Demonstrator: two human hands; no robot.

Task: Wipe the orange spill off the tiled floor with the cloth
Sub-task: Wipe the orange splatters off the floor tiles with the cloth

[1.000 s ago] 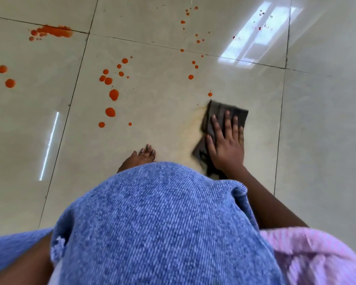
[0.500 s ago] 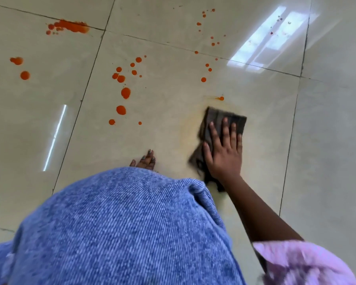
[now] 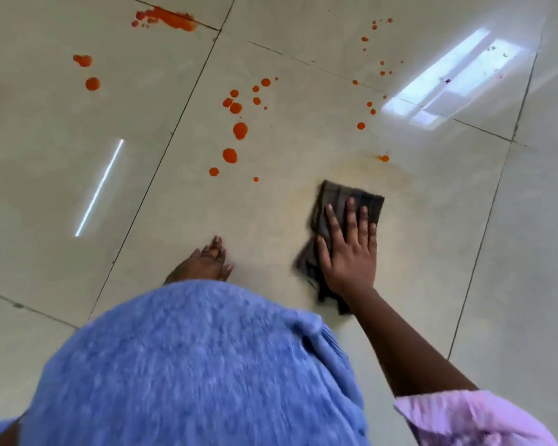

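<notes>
The right hand (image 3: pixel 348 252) lies flat, fingers spread, palm pressed on the dark cloth (image 3: pixel 339 201) — not clutching it. The cloth sits on the tiled floor (image 3: pixel 432 236) amid a faint orange smear. Orange drops (image 3: pixel 236 130) dot the tiles beyond and to the left, well apart from the cloth. A bare foot (image 3: pixel 203 262) stands near. The left hand is out of view.
</notes>
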